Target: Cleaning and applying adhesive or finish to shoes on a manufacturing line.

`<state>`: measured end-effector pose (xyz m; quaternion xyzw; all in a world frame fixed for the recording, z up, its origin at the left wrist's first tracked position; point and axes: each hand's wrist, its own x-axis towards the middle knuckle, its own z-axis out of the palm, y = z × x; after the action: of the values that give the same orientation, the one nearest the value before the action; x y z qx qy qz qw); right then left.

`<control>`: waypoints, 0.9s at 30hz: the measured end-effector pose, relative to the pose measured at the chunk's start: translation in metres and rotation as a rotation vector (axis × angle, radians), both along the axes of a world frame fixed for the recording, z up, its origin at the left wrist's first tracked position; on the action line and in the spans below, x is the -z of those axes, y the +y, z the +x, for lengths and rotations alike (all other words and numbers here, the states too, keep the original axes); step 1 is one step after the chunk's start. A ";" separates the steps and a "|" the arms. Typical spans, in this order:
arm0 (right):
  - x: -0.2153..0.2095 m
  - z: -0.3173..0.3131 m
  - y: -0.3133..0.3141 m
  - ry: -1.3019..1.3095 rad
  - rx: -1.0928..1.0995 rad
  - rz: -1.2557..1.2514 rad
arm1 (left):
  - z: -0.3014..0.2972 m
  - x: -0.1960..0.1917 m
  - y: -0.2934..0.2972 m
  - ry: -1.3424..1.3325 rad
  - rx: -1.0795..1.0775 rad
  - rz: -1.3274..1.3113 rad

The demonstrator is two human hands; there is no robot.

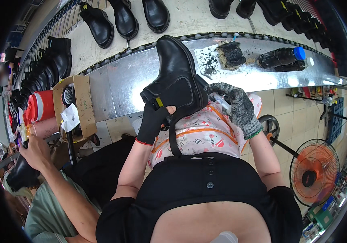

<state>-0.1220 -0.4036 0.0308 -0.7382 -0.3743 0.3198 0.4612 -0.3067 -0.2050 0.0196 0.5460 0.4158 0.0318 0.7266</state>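
A black ankle boot (172, 60) lies tilted over the metal bench edge and my lap, toe pointing away, its sole along the right side. My left hand (153, 119), in a black fingerless glove with a red cuff, grips the boot's opening beside a yellow tab, thumb showing. My right hand (238, 107) wears a grey knitted glove with a green cuff. Its fingers are curled round a small whitish thing (222, 102), too unclear to name, close to the boot's heel. A patterned pink-white apron (210, 139) covers my lap.
On the metal bench (129, 77) sit a black-stained sponge-like block (231, 55) on stained paper and a blue-capped dark bottle (281, 57). More boots (96, 25) stand on the conveyor beyond. At left are a cardboard box (85, 107) and a co-worker's arm (60, 178); at right, a fan (314, 172).
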 end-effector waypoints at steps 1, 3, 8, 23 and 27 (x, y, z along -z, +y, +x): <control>0.000 0.000 -0.003 0.011 0.002 -0.009 | 0.000 0.000 -0.001 -0.030 -0.005 -0.002; -0.001 0.000 -0.007 0.029 -0.009 -0.014 | 0.001 0.000 -0.002 -0.032 -0.015 -0.006; -0.015 0.001 -0.022 -0.102 -0.078 -0.098 | 0.006 -0.008 -0.001 0.010 0.022 -0.092; -0.035 -0.021 -0.066 -0.059 0.014 -0.032 | 0.031 -0.006 -0.003 -0.277 -0.205 -0.363; -0.033 -0.024 -0.069 -0.052 0.011 0.053 | 0.030 -0.009 0.002 -0.238 -0.255 -0.458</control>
<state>-0.1458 -0.4722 0.0633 -0.7358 -0.3903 0.2879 0.4726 -0.2763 -0.2026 0.0291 0.3035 0.3891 0.0921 0.8649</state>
